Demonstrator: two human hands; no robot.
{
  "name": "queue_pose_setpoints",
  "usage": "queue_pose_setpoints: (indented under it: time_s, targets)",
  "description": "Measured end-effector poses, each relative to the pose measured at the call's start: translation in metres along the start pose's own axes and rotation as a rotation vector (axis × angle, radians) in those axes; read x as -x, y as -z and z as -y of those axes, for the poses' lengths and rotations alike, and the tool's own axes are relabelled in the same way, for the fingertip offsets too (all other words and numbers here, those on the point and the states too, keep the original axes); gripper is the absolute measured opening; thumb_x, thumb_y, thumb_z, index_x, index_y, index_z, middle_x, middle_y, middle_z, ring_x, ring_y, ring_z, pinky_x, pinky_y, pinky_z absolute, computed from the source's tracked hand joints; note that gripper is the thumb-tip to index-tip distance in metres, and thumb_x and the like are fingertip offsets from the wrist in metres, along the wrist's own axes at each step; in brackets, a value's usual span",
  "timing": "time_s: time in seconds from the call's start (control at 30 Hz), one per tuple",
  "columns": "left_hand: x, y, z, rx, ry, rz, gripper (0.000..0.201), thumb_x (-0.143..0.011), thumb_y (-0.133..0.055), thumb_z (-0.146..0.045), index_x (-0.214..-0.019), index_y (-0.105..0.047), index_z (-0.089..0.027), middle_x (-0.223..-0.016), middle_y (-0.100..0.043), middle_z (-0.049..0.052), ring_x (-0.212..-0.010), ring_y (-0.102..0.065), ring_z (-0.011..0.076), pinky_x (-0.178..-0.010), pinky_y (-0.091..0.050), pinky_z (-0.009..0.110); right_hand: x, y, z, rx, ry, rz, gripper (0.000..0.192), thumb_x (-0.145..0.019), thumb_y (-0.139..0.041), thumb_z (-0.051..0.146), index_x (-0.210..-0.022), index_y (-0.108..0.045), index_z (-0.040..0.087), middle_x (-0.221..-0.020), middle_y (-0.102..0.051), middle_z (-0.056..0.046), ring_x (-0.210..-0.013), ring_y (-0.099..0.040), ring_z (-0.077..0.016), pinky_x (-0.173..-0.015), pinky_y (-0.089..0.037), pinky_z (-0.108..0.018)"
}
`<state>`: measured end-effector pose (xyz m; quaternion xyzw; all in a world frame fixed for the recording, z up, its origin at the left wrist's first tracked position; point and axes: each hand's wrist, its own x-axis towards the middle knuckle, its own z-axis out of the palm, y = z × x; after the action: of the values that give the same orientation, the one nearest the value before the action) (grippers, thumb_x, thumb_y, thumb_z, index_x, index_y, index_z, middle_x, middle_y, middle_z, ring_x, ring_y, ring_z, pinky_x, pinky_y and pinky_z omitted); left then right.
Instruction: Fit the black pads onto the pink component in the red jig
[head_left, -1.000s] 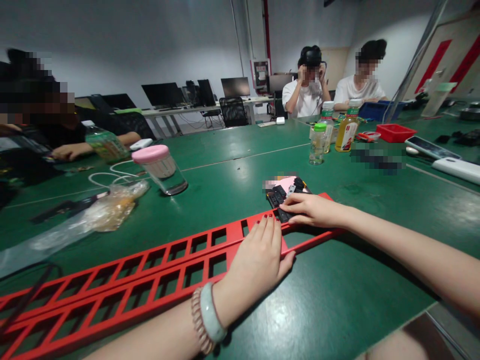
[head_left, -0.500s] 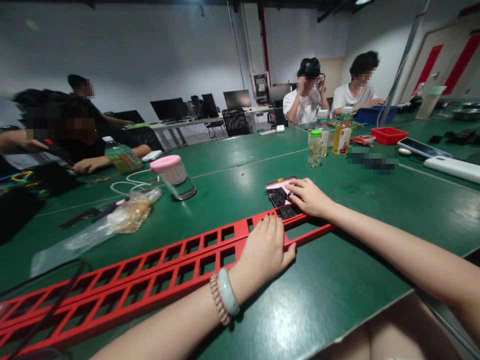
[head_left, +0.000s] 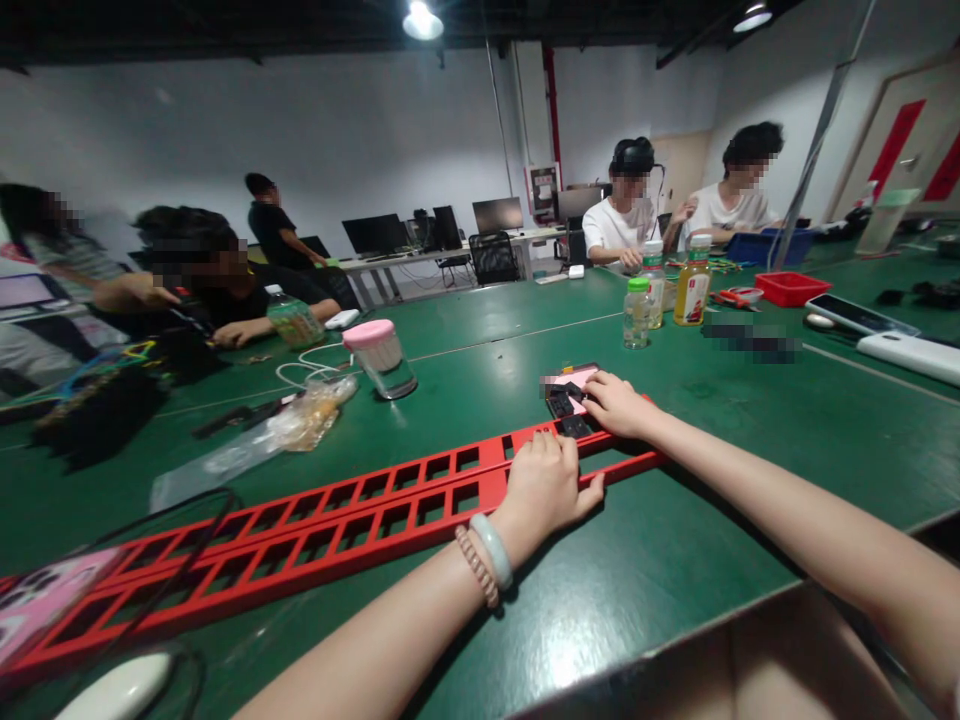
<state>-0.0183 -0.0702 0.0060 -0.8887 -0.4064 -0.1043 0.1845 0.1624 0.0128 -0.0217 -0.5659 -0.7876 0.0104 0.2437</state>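
Note:
My left hand point(head_left: 544, 480) lies flat across a long red slotted frame point(head_left: 491, 490), fingers over its far rail and thumb stretched out past the near one. Near the frame's right end, my right hand point(head_left: 619, 405) has its fingers bent together at small black pieces point(head_left: 566, 398), seemingly pinching one; the fingertips partly hide it. These pieces lie on a flat pink-lined tray or case point(head_left: 589, 375) just behind the frame. One square black piece point(head_left: 576, 426) sits in a slot of the frame between my hands.
A pink-lidded jar point(head_left: 379, 360) and a clear plastic bag point(head_left: 300, 425) stand behind the frame. Drink bottles point(head_left: 691, 282) and a red tray point(head_left: 791, 289) are at the back right. A dark cable point(head_left: 187, 560) crosses the frame's left end. Several people sit around the green table.
The view has tilted up and turned left, showing more of the frame's left end. My hands stay at the same spots on the frame and tray. A person opposite has lowered their hands from their headset.

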Motion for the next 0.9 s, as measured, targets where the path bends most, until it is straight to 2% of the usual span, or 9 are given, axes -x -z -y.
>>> queue_pose_setpoints:
  time_s: [0.27, 0.57, 0.73, 0.9]
  targets:
    - [-0.001, 0.001, -0.001, -0.018, 0.006, 0.015, 0.055, -0.082, -0.035, -0.056, -0.09, -0.059, -0.006, -0.081, -0.06, 0.018, -0.08, -0.058, 0.0289, -0.07, -0.046, 0.039, 0.002, 0.004, -0.003, -0.136, 0.047, -0.138, 0.014, -0.078, -0.052, 0.016, -0.089, -0.06, 0.012, -0.093, -0.059, -0.01, -0.091, -0.053, -0.018, -0.085, -0.041, -0.032]
    - [-0.017, 0.004, -0.017, -0.023, 0.148, 0.094, 0.063, -0.082, -0.031, -0.06, -0.084, -0.06, -0.005, -0.076, -0.062, 0.02, -0.073, -0.061, 0.0305, -0.062, -0.046, 0.039, 0.005, 0.01, -0.009, -0.239, 0.018, -0.272, 0.024, -0.071, -0.063, 0.021, -0.094, -0.061, 0.013, -0.094, -0.059, -0.01, -0.088, -0.055, -0.0192, -0.081, -0.045, -0.033]
    - [-0.014, 0.004, -0.012, 0.007, 0.118, 0.037, 0.057, -0.085, -0.03, -0.054, -0.086, -0.061, -0.006, -0.078, -0.063, 0.018, -0.076, -0.06, 0.0295, -0.066, -0.045, 0.039, 0.008, 0.012, -0.009, -0.33, 0.12, -0.29, 0.025, -0.074, -0.064, 0.029, -0.095, -0.065, 0.016, -0.095, -0.059, -0.008, -0.09, -0.057, -0.0176, -0.084, -0.045, -0.032]
    - [-0.012, 0.001, -0.006, 0.025, 0.115, 0.006, 0.05, -0.086, -0.031, -0.048, -0.086, -0.061, -0.008, -0.081, -0.062, 0.016, -0.079, -0.059, 0.027, -0.07, -0.045, 0.038, 0.01, 0.013, -0.007, -0.342, 0.272, -0.268, 0.025, -0.075, -0.063, 0.027, -0.097, -0.067, 0.015, -0.1, -0.058, -0.009, -0.097, -0.055, -0.0186, -0.088, -0.045, -0.033]
